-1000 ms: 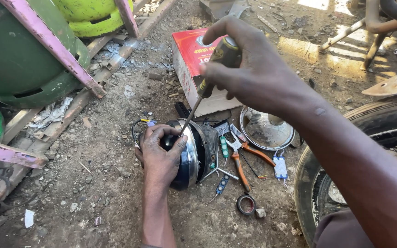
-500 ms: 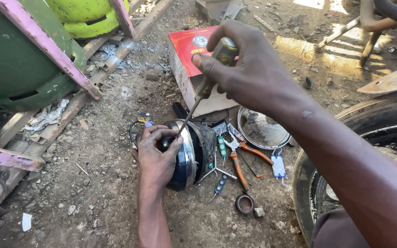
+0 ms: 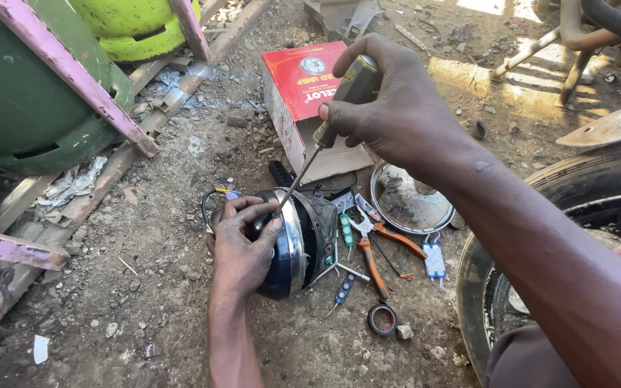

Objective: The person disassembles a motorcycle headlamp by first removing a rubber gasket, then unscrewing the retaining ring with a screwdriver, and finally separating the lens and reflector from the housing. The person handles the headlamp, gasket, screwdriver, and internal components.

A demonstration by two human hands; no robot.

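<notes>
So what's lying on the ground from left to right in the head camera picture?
Dark green gas cylinder → left hand on the round chrome-rimmed headlamp → orange-handled pliers → small white module with wires → black rubber tyre.

A: Counts on the ground?
B: I'm seeing one headlamp housing (image 3: 292,244), one screwdriver (image 3: 325,136), one red carton (image 3: 303,90), one orange-handled pliers (image 3: 375,248), one tape roll (image 3: 382,318), one reflector bowl (image 3: 411,197).
A: Hands, cylinders?
B: Two hands showing: left hand (image 3: 242,248), right hand (image 3: 397,108). Counting two green cylinders (image 3: 23,93), one yellow-green cylinder (image 3: 134,25), one tyre (image 3: 576,215).
</notes>
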